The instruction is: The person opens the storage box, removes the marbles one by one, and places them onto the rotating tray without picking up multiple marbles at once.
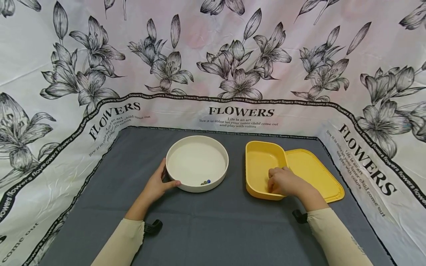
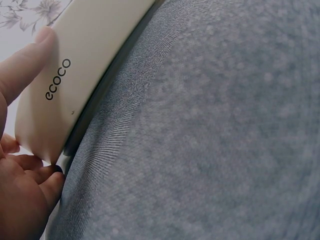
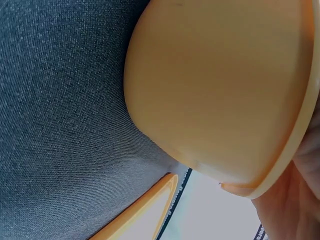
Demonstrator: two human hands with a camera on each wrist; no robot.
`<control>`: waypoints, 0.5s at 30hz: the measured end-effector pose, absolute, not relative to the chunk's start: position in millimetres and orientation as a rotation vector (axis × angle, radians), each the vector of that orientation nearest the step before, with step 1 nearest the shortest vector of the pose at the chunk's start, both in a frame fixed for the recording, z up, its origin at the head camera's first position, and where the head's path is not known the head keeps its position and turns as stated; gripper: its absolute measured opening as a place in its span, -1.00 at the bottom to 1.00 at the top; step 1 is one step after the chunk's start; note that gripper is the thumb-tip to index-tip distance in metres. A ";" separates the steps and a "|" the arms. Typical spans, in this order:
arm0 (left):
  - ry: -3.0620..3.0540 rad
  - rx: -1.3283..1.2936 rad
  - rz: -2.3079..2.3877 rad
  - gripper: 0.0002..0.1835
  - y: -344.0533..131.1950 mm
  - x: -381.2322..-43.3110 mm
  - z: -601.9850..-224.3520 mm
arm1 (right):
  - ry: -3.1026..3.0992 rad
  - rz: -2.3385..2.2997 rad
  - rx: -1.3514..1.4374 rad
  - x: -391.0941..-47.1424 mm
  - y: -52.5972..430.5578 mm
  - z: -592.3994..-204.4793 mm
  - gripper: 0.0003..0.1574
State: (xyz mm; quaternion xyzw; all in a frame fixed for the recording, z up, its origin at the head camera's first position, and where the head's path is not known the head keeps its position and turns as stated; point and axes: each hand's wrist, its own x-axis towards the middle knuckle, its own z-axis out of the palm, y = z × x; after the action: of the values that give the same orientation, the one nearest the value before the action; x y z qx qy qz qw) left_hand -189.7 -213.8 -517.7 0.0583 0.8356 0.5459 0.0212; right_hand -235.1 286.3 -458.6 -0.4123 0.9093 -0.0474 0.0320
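Observation:
My left hand (image 1: 158, 186) grips the left side of a round white dish (image 1: 196, 157). In the left wrist view its thumb lies on the dish's outer wall (image 2: 85, 70), beside the printed "ecoco", and its other fingers curl at the wall's lower end. Small marbles (image 1: 205, 182), one of them blue, lie together inside at the near right edge. My right hand (image 1: 287, 181) reaches over the near right rim of a yellow rectangular box (image 1: 263, 155), fingers bent down inside. Its fingertips are hidden, as is anything they hold; the right wrist view mostly shows the box's outer wall (image 3: 215, 90).
A yellow lid (image 1: 314, 171) lies to the right of the box, close against it. Grey cloth (image 1: 213, 229) covers the table. A white flower-printed sheet (image 1: 186, 107) rises at the back and both sides.

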 end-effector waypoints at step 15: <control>2.587 0.179 1.699 0.37 -215.5 -188.3 -519.2 | 2.826 0.052 -1.268 -233.6 289.4 -451.1 -0.68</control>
State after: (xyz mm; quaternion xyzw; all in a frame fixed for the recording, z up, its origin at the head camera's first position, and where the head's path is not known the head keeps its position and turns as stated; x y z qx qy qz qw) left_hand -188.3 -215.5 -519.2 0.0579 0.8342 0.5480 0.0207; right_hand -233.6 289.4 -451.1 -0.4092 0.9120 0.0168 0.0219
